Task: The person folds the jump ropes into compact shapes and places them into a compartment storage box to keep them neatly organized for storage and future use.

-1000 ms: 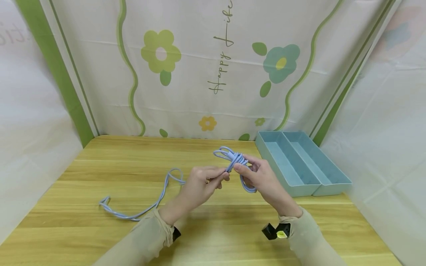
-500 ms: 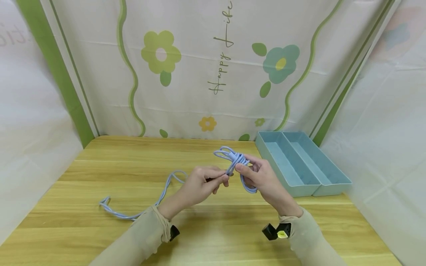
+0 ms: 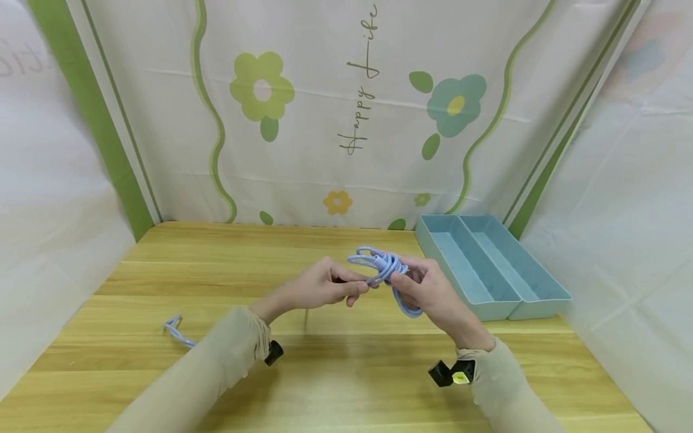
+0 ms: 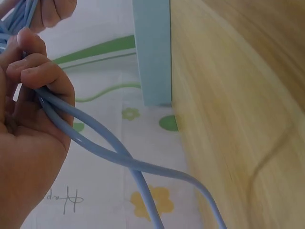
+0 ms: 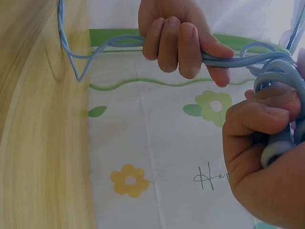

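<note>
A light blue cable [image 3: 387, 264] is bundled into a wrapped coil above the middle of the table. My right hand [image 3: 433, 291] grips the coil, thumb across the wraps, with a loop hanging below. Just left of it, my left hand [image 3: 327, 285] pinches the doubled strand leading out of the coil. In the left wrist view, two cable strands [image 4: 128, 161] run out of my curled left fingers and cross each other. The right wrist view shows the strand taut between my left hand [image 5: 178, 43] and the bundle. The folded far end lies on the table at left, partly behind my sleeve.
Two light blue trays [image 3: 489, 264] stand side by side at the back right of the wooden table [image 3: 346, 379]. A white curtain [image 3: 325, 162] printed with flowers hangs behind, with further curtain panels at both sides.
My left hand has shifted slightly left and up, drawing the cable's loose length with it. The coil in my right hand has turned a little and sunk slightly.
</note>
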Tool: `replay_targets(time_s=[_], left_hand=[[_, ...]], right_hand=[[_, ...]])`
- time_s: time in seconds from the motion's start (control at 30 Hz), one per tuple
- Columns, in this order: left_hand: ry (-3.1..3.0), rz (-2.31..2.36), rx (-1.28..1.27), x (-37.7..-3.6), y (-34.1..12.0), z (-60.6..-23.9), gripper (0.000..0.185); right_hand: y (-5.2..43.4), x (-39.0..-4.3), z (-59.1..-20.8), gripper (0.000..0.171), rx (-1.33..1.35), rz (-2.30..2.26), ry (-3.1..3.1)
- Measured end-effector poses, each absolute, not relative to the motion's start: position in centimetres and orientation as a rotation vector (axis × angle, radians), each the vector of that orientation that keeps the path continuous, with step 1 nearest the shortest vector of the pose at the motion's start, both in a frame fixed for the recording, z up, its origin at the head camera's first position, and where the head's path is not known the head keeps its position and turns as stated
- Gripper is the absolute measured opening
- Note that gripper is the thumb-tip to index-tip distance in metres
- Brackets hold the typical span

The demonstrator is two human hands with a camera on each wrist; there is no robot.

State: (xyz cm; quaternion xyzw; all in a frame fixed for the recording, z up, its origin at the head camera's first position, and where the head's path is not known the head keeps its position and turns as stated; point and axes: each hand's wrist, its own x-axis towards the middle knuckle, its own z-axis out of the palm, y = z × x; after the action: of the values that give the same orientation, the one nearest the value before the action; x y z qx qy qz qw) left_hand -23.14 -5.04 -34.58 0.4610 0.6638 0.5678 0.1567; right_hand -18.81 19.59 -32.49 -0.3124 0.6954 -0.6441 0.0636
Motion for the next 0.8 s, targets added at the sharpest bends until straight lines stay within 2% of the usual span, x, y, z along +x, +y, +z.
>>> replay_targets(time_s=[0.13,0.37,0.57,0.7,0.8], left_hand=[[1.887,1.547,1.346,-23.9,-5.1,-34.4,0.022],[1.988,1.404,1.322,-24.6,-5.5,-34.0,0.032],[2.098,1.304,1.354,-25.7,-6.1,-33.7,0.03],[2.129,1.254,1.372,-26.3,-6.3,-33.4,0.022],[2.166,1.214,1.354,-26.4,-6.2,-33.2,0.016]], right_hand=[[19.9,-19.1,-32.6,0.042,-1.002,-1.877,2.076],[20.1,-19.3,-32.6,0.041,-1.069,-1.721,2.128],[20.0,-19.3,-32.4,0.036,-1.064,-1.655,2.172],[20.0,-19.3,-32.3,0.032,-1.078,-1.611,2.177],[20.1,-19.2,-32.2,0.035,-1.094,-1.544,2.209]])
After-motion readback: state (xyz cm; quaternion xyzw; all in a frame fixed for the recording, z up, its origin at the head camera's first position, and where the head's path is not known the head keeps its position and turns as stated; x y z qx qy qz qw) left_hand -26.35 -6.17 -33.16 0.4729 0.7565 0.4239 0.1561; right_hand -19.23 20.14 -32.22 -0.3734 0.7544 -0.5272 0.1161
